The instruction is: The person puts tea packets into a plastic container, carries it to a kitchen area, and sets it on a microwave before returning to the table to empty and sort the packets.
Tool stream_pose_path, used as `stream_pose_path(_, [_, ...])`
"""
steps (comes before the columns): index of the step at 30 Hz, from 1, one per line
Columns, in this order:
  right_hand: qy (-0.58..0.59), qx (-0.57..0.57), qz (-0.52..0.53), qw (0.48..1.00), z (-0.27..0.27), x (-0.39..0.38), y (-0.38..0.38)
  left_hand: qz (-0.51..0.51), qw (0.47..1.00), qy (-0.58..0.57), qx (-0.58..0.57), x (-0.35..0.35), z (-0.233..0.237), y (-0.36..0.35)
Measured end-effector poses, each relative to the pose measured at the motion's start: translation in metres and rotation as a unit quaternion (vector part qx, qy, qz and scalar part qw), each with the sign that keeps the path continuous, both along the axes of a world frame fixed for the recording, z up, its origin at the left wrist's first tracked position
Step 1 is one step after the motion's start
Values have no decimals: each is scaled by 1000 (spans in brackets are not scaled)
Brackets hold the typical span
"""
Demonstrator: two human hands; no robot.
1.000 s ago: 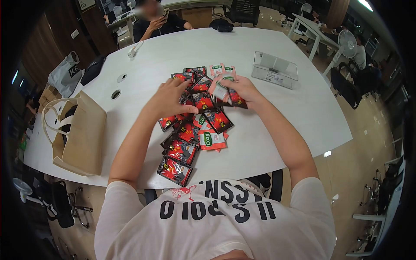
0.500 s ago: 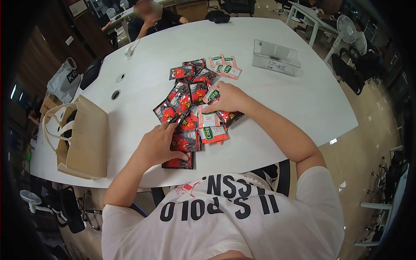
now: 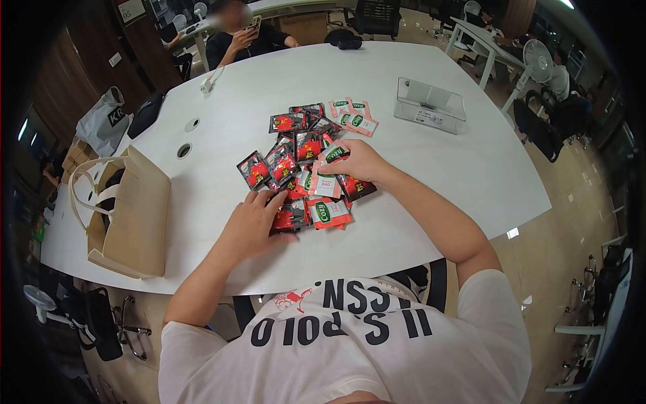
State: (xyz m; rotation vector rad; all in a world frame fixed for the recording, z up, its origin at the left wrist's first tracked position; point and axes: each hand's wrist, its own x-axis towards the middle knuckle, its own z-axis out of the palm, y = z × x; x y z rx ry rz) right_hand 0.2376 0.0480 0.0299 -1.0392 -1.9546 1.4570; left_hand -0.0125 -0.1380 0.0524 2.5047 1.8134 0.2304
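A loose pile of black-and-red sachets point(image 3: 281, 161) lies on the white table, mixed with pink-and-white Cozy sachets point(image 3: 330, 212). My left hand point(image 3: 252, 222) is at the near-left edge of the pile, thumb and fingers curled round a black-and-red sachet point(image 3: 293, 214). On the right side, my right hand point(image 3: 360, 163) closes its fingers on a pink-and-white sachet point(image 3: 326, 186); its fingertips partly cover the print. Several more pink-and-white sachets point(image 3: 362, 123) lie together at the far right of the pile. Sachets beneath both hands are partly hidden.
A beige tote bag point(image 3: 141, 215) stands on the table point(image 3: 431, 202) at the left. A clear plastic holder point(image 3: 429, 111) is at the back right. A white charger point(image 3: 206, 86) and a black pouch point(image 3: 344, 39) lie farther back. Across the table sits a person point(image 3: 249, 44) with a phone.
My left hand has moved slightly up toward the pile; the sachet that stuck out near its thumb is no longer visible there. My right hand stays near the pink-and-white sachets. The person opposite now holds up a phone.
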Motion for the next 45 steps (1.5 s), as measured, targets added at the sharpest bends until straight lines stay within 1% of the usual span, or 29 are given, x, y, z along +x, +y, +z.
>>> stream_pose_path(2, [32, -12, 15, 999, -4, -1, 2, 0, 1000, 8, 4, -2, -10, 12])
stream_pose_path(4, [52, 7, -14, 999, -14, -5, 7, -5, 999, 37, 29, -4, -16, 24])
stream_pose_path(6, [73, 42, -46, 995, -21, -14, 10, -17, 998, 27, 56, -2, -21, 39])
stream_pose_path(7, [83, 22, -52, 995, -20, -16, 7, -22, 997, 23, 70, -1, -22, 47])
stream_pose_path(9, [103, -17, -65, 992, -6, -19, -6, -31, 996, 49, 74, 1, -25, 67])
stream_pose_path(10, [96, -17, -58, 994, -3, -19, -2, -37, 994, 63, 77, 1, -22, 76])
stream_pose_path(12, [84, -19, -48, 995, -1, -11, 13, -47, 993, 96, 51, 1, -12, 91])
stream_pose_path(13, [120, -54, -64, 989, -4, -6, 24, -54, 992, 112, 38, 2, -7, 98])
stream_pose_path(15, [191, -127, -95, 969, 0, 4, 36, -42, 992, 107, 58, 9, 13, 104])
stream_pose_path(16, [251, -147, -81, 953, 3, 15, 40, -35, 992, 107, 62, 7, 18, 111])
stream_pose_path(17, [266, -184, -116, 939, 6, 22, 45, -29, 992, 107, 65, 6, 24, 116])
stream_pose_path(19, [289, -186, -87, 935, 6, 42, 60, -8, 994, 62, 94, 6, 44, 120])
stream_pose_path(21, [282, -179, -98, 937, 6, 52, 68, 8, 993, 23, 114, 3, 61, 127])
stream_pose_path(22, [278, -176, -103, 938, 5, 54, 68, 11, 991, 26, 130, 2, 67, 132])
stream_pose_path(25, [331, -178, -97, 922, 4, 44, 64, 30, 982, 20, 187, 6, 65, 150])
stream_pose_path(26, [332, -177, -102, 921, 4, 39, 62, 39, 985, 33, 165, 8, 59, 157])
stream_pose_path(28, [334, -174, -112, 920, 1, 29, 57, 35, 990, 37, 132, 11, 33, 165])
stream_pose_path(29, [339, -158, -132, 918, -2, 25, 56, 32, 992, 38, 116, 14, 21, 168])
stream_pose_path(30, [342, -146, -151, 916, -9, 20, 56, 39, 994, 63, 75, 16, 11, 167])
stream_pose_path(32, [370, -99, -200, 901, -16, 6, 57, 24, 992, 93, 78, 17, 3, 164])
stream_pose_path(33, [357, -108, -211, 904, -13, 8, 55, 17, 991, 110, 81, 17, 4, 161])
stream_pose_path(34, [344, -116, -222, 905, -8, 17, 52, 17, 996, 70, 44, 17, 7, 158])
stream_pose_path(35, [330, -124, -234, 906, 1, 23, 46, 10, 997, 65, 43, 15, 6, 156])
stream_pose_path(36, [343, -115, -246, 899, 4, 27, 47, 3, 997, 59, 42, 13, 5, 155])
stream_pose_path(39, [388, -126, -220, 886, 10, 28, 54, -44, 999, 11, 11, -1, 6, 157])
stream_pose_path(40, [384, -125, -213, 890, 11, 24, 51, -63, 998, -9, -2, -9, 9, 161])
stream_pose_path(43, [399, -104, -171, 895, 7, -11, 53, 18, 993, -101, -50, -32, 38, 167])
stream_pose_path(44, [378, -102, -131, 911, 8, -20, 52, 55, 994, -83, -47, -45, 40, 170])
stream_pose_path(45, [314, 35, -176, 932, -5, -35, 58, 90, 993, -64, -44, -60, 42, 171])
